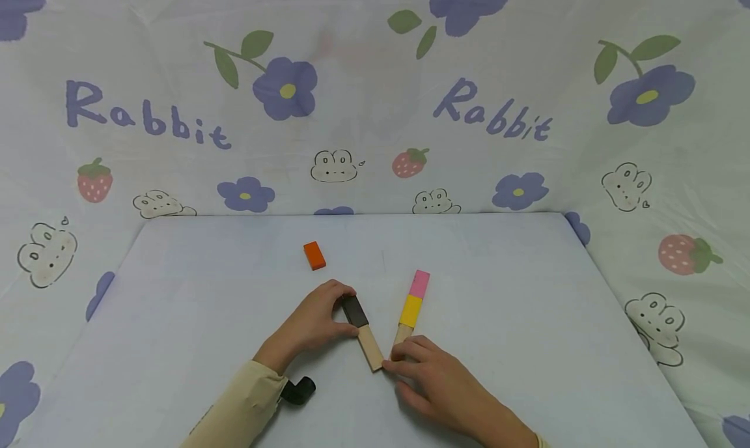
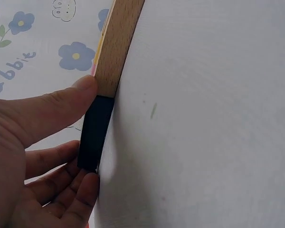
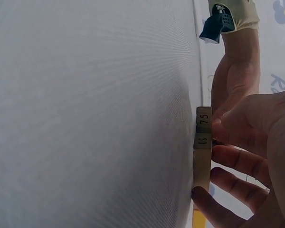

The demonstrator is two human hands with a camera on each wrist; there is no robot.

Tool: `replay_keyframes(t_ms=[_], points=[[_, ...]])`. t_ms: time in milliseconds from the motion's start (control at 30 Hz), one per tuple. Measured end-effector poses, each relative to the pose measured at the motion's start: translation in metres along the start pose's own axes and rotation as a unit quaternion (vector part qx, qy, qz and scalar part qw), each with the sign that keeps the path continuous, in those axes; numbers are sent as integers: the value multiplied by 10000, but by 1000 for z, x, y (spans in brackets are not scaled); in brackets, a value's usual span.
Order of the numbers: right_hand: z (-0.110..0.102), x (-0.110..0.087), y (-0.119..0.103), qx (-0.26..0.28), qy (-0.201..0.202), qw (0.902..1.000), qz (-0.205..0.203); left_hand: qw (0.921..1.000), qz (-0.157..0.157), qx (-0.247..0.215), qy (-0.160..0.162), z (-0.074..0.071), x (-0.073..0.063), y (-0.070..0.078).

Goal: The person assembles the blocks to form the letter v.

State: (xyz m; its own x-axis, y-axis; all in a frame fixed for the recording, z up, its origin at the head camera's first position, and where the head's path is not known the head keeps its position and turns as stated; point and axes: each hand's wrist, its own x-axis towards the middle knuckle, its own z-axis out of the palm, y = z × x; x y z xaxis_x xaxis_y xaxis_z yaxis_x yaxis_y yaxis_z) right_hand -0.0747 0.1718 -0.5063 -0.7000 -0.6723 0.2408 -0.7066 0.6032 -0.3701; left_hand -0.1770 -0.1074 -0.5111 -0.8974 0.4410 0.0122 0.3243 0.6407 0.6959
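Note:
In the head view, a black block point(image 1: 355, 311) and a light wooden block point(image 1: 370, 348) lie end to end in a slanted row. My left hand point(image 1: 321, 318) holds the black block, thumb by the joint and fingertips around its far end. A second row leans toward the first, with a pink block point(image 1: 420, 283), a yellow block point(image 1: 411, 311) and another wooden block point(image 1: 403, 334). My right hand point(image 1: 442, 383) has its curled fingers at that wooden block, with one fingertip where the rows meet. The right wrist view shows the numbers 75 and 50 on wooden surfaces point(image 3: 203, 140) there.
An orange block point(image 1: 314, 256) lies apart, beyond my left hand. The white tabletop point(image 1: 515, 292) runs back to a printed cloth point(image 1: 363, 109) with flowers and rabbits. A black device point(image 1: 299, 391) sticks out at my left wrist, below the beige sleeve point(image 1: 240, 402).

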Motion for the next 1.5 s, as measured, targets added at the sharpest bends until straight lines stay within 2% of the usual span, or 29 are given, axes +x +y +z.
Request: replay_keyframes(t_ms=[367,700,1000,1267,1500], points=[[-1,0,1,-30,78,9999,-102,10000,-33,12,-25,-1,1,2],[-1,0,-1,24,-98,9999,89,9999,-64,64,-46,-4,-2,2],[-1,-1,-1,30,-127,9999,109,9990,-152,-72,403,-17,-5,-3],[-2,0,-2,-24,-187,9997,150,9978,-138,90,648,-28,-5,-10],[-2,1,-2,-52,-200,9997,159,9960,-129,38,883,-40,-3,-18]])
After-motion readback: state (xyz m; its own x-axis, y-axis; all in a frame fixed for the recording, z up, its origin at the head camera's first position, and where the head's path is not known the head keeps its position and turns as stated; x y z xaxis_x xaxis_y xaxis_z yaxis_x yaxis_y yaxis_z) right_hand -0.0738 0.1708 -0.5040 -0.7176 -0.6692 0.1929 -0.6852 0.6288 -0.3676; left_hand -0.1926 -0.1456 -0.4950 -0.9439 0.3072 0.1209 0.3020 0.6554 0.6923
